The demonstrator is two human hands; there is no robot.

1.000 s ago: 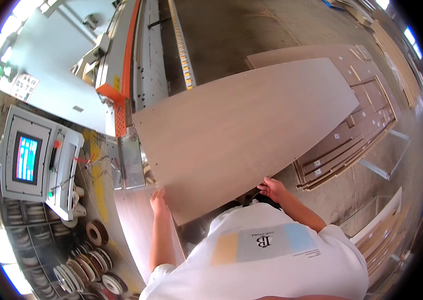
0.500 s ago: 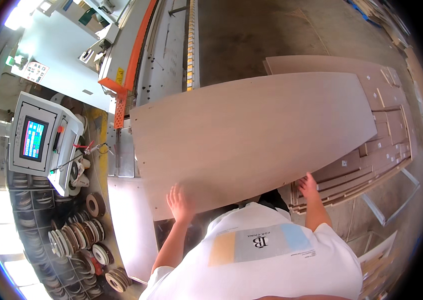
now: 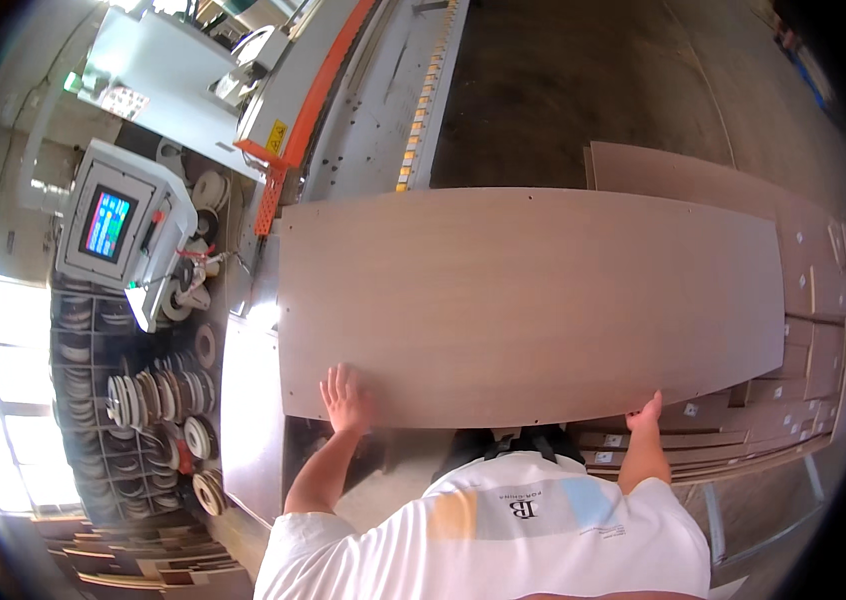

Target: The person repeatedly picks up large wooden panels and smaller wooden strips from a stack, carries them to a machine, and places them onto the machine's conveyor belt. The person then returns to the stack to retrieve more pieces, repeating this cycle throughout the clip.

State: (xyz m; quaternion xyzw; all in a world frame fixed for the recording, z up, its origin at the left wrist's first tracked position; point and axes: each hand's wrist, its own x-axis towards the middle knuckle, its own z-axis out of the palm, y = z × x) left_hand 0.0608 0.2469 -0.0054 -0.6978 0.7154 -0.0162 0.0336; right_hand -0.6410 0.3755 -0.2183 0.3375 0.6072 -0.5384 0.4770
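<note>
A large flat brown wood panel (image 3: 533, 300) with small holes along its edges spans the space in front of me. My left hand (image 3: 346, 398) lies flat on its top near the front left corner, fingers spread. At the near edge, toward the right, my right hand (image 3: 646, 411) grips the panel from the side, its thumb up along the edge. The fingers beneath the panel are hidden. Beyond the panel's far left part runs a long machine bed (image 3: 368, 120) with an orange guard (image 3: 328, 75) and a row of yellow rollers (image 3: 423, 95).
Several brown panels (image 3: 723, 175) lie stacked at the right, partly under the held one. To the left stand a control box with a lit screen (image 3: 108, 222) and a rack with rolls of edging tape (image 3: 153, 398). A white surface (image 3: 251, 410) adjoins the panel's left end.
The view has turned, so the panel and machine appear rotated clockwise. The panel's near edge now runs nearly level across the picture. Both hands remain at about the same places along it.
</note>
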